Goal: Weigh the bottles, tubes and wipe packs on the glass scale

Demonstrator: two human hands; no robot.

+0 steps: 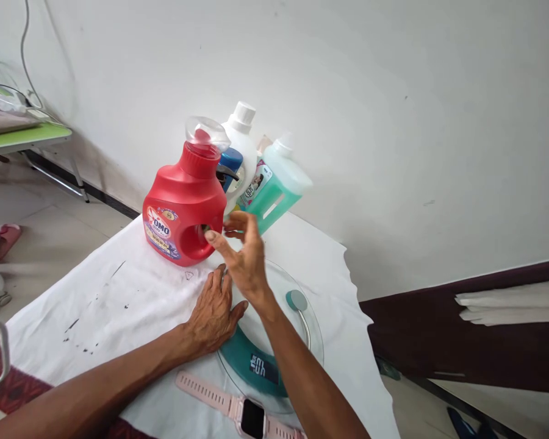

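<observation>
My left hand (213,314) lies palm down with its fingers out, at the left rim of a round glass digital scale (244,360) whose display is lit. Above it my right hand (246,259) is raised, thumb and fingers apart. Its thumb tip is close to the handle of a red OMO detergent bottle (196,195); whether it touches cannot be made out. A clear measuring cap sits over that bottle's top. Close behind stand a white bottle (242,137) and a tilted bottle of green liquid (277,183), both partly hidden. A blue-capped bottle (231,160) shows between them.
A pink-strapped smartwatch (252,417) lies at the near edge of the scale. White cloth (132,305) covers the table, with a plain wall (393,122) behind. At far left are a green folding table (36,135) and a person's foot in a pink slipper (8,241).
</observation>
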